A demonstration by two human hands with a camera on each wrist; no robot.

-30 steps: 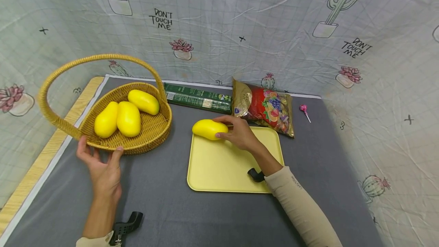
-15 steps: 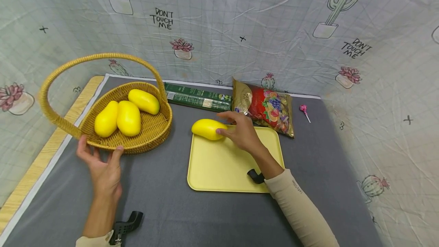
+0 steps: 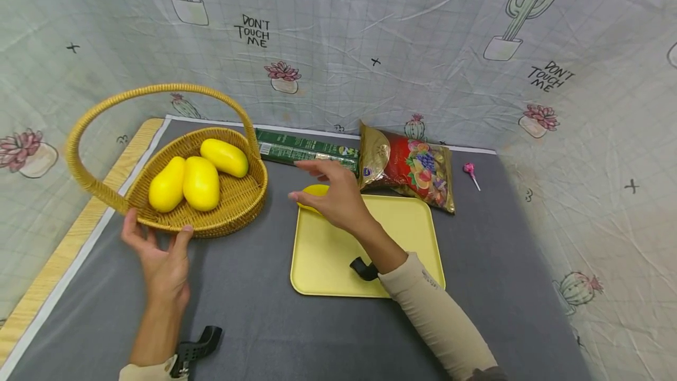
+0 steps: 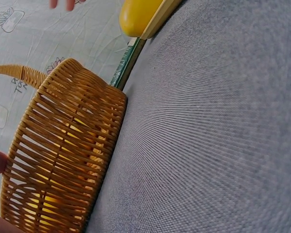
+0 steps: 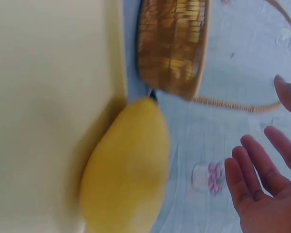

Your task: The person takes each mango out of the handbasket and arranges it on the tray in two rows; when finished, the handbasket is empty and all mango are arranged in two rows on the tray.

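Note:
My left hand (image 3: 165, 272) touches the near rim of a wicker basket (image 3: 230, 225), thumb and fingers spread along it. Inside the basket lie several yellow mangoes (image 3: 201, 184); the left wrist view shows yellow through the weave. My right hand (image 3: 338, 199) hangs over the far left part of a yellow tray (image 3: 338, 263), its thumb and fingers apart and nothing between them. Another mango (image 5: 128, 170) lies on the tray. In the head view that hand hides most of it; in the right wrist view the fingers are off to one side.
Behind the tray lies a shiny red and gold bag (image 3: 407, 166) with fruit printed on it. A long green box (image 3: 280, 144) lies between basket and bag, by the back cloth. A pink lollipop (image 3: 469, 169) lies farther right. The basket's tall handle (image 3: 180, 87) arches up.
My right hand has let go of the mango on the tray, lifted and moved left over it, thumb and fingers spread. The left hand stays at the basket rim.

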